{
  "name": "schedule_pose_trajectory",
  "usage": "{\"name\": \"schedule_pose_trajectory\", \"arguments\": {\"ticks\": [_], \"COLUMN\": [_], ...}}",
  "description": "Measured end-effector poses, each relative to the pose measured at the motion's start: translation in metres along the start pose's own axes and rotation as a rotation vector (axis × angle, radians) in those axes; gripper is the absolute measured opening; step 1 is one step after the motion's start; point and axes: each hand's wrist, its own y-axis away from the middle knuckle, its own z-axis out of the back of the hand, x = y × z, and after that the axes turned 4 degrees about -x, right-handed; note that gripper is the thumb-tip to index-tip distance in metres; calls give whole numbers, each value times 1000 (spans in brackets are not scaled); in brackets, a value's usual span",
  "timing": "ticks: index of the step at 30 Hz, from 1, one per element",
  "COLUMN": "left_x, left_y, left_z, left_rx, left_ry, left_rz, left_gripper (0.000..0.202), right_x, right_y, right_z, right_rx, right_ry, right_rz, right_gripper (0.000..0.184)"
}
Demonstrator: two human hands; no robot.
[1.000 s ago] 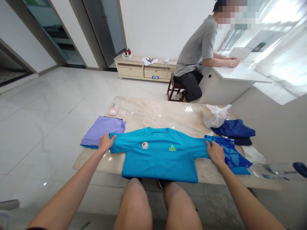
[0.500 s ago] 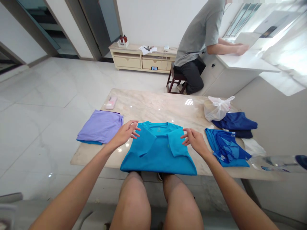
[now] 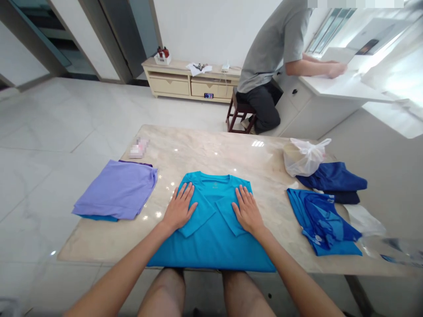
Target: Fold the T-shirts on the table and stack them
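A turquoise-blue T-shirt (image 3: pixel 211 246) lies on the marble-patterned table (image 3: pixel 211 147) in front of me, collar facing away, both sleeves folded inward over its body. My left hand (image 3: pixel 179 206) rests flat on the left folded sleeve, fingers stretched out. On the right folded sleeve my right hand (image 3: pixel 247 209) also lies flat with its fingers spread. Neither hand grips the cloth. The shirt's lower edge reaches the near edge of the table, above my legs.
Folded lavender cloth (image 3: pixel 115 189) sits on the left, with a small pink packet (image 3: pixel 139 148) behind it. To the right are blue printed clothes (image 3: pixel 325 220), navy clothes (image 3: pixel 333 176), a white plastic bag (image 3: pixel 306 156) and a blurred clear bottle (image 3: pixel 399 251). Beyond the table, a person (image 3: pixel 274 57) sits on a stool.
Both hands have come down from the air beside the shirt's shoulders onto the sleeves. The right sleeve now lies slanted and flatter. My view has moved closer to the table.
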Motion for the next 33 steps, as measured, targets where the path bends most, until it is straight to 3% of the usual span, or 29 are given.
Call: {"name": "schedule_pose_trajectory", "arguments": {"ticks": [5, 12, 17, 20, 25, 28, 33], "left_x": [4, -23, -16, 1, 28, 34, 37], "left_y": [-16, 38, 56, 41, 5, -13, -38], "left_z": [1, 15, 37, 49, 55, 51, 44], "left_rx": [69, 105, 59, 11, 96, 175, 300], "left_ry": [-11, 45, 207, 321, 347, 363, 349], "left_rz": [11, 74, 185, 376, 587, 659, 714], "left_gripper": [73, 71, 57, 47, 39, 41, 41], "right_x": [-5, 29, 26, 6, -27, -38, -44], "right_y": [-14, 33, 45, 27, -14, -32, -55], "right_z": [-4, 3, 23, 38, 52, 55, 61], "right_rx": [32, 33, 6, -10, 94, 207, 362], "right_ry": [14, -53, -175, -277, -342, -377, -397], "right_rz": [-21, -57, -107, -280, -503, -564, -562], "right_gripper": [70, 68, 54, 44, 48, 48, 34]}}
